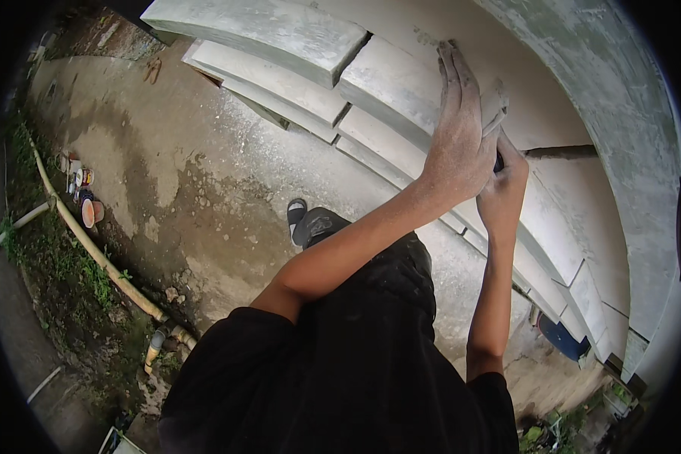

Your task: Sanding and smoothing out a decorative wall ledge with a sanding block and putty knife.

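While my left hand (461, 147) is lying over the stepped ledge (390, 79), a dusty grey flat piece (495, 102) is sitting at that hand's right edge, just ahead of my right hand (505, 185). Key relation: the piece's long axis is pointing roughly away from my body, slanting across the ledge's length rather than following it. The left hand is sitting nearer; touching the piece or just beside it, can't tell which.

Left hand: fingers are extending straight, close together, not curling round anything I'm seeing. Dust is coating it.

Right hand: it's bending in against the left near the ledge, fingers mostly hiding. A dark object (498, 162) is showing between the two. Can't tell whether I'm gripping it, or whether it's joining the grey piece.

Beyond the ledge, a pale panel (545, 83) is backing my left fingertips in view; contact unclear. On the ledge's ground side, my foot (296, 216) is standing on concrete (227, 257). Farther out left of the ledge, a long pole (91, 234) is running beside some small containers (91, 212).
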Demonstrator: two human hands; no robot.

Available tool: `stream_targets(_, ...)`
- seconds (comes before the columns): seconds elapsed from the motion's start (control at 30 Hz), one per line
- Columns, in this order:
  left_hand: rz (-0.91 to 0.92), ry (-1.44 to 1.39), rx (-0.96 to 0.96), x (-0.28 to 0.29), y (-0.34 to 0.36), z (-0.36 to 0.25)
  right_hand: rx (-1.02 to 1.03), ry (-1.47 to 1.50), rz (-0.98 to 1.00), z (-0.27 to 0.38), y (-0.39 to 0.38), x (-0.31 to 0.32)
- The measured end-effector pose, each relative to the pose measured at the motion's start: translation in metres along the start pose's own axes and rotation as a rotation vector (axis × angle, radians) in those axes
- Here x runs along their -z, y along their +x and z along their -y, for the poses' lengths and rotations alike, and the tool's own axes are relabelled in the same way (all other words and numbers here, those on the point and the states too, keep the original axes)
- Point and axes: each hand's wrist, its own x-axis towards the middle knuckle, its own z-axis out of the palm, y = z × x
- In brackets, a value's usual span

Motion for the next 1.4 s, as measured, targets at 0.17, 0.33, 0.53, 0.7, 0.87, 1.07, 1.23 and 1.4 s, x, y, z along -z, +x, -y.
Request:
stream_targets(0.17, 0.043, 0.184, -0.067, -0.008, -0.007, 0.008, 0.004, 0.063, -0.134, -0.005, -0.017, -0.004)
stream_targets(0.33, 0.041, 0.145, -0.057, 0.002, -0.006, 0.008, -0.031, 0.062, -0.022, -0.001, -0.013, -0.008)
stream_targets(0.53, 0.101, 0.304, -0.114, 0.038, 0.004, 0.018, -0.003, 0.311, -0.138, 0.001, -0.005, -0.054)
stream_targets(0.7, 0.138, 0.282, -0.161, 0.046, -0.004, 0.016, 0.000, 0.271, -0.208, 0.003, -0.016, -0.065)
stream_targets(0.87, 0.201, 0.281, -0.159, 0.049, 0.000, 0.023, -0.051, 0.290, -0.288, 0.017, -0.016, -0.072)
stream_targets(1.07, 0.188, 0.203, -0.185, 0.045, 0.004, 0.018, -0.130, 0.151, -0.175, 0.014, -0.013, -0.047)
stream_targets(1.23, 0.159, 0.111, -0.135, 0.038, 0.010, 0.011, -0.033, 0.161, -0.221, 0.014, -0.004, -0.045)
stream_targets(1.4, 0.215, 0.188, -0.165, 0.015, 0.002, 0.019, -0.119, -0.032, -0.198, 0.004, -0.005, -0.014)
